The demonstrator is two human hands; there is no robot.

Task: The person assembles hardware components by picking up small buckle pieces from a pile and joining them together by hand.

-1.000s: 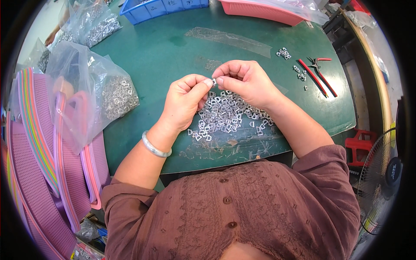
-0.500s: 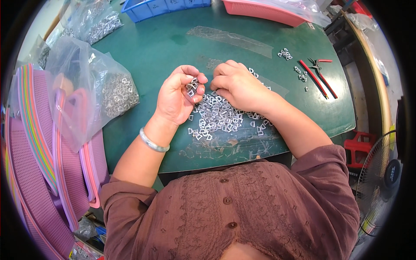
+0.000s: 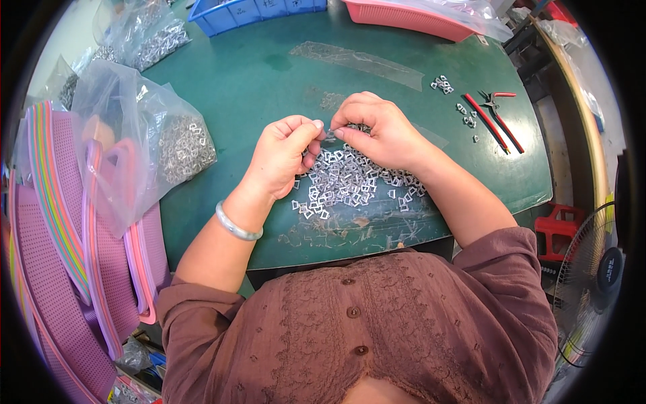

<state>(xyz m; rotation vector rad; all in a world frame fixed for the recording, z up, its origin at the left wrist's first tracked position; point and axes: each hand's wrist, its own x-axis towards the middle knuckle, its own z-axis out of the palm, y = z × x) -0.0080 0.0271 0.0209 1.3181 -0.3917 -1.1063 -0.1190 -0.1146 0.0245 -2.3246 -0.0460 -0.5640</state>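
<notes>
A heap of small silvery frame-shaped metal buckles (image 3: 343,178) lies on the green table between and below my hands. Above its left side, my left hand (image 3: 286,151) is closed, thumb pressed to the curled fingers; the buckles in its palm are now mostly hidden. My right hand (image 3: 377,131) hovers over the heap's far side, thumb and fingertips pinched together. The fingertips of both hands nearly meet, with a small grey metal bit showing between them. Which fingers bear it is hard to make out.
Red-handled pliers (image 3: 494,118) lie at the right beside several loose buckles (image 3: 442,84). A clear bag of buckles (image 3: 185,145) and purple perforated baskets (image 3: 60,222) stand at left. Blue (image 3: 256,12) and pink (image 3: 410,20) trays line the far edge. A fan (image 3: 585,269) is at right.
My left hand has turned and closed over the buckles that showed in its palm. My right hand's fingers have drawn into a pinch close to the left fingertips.
</notes>
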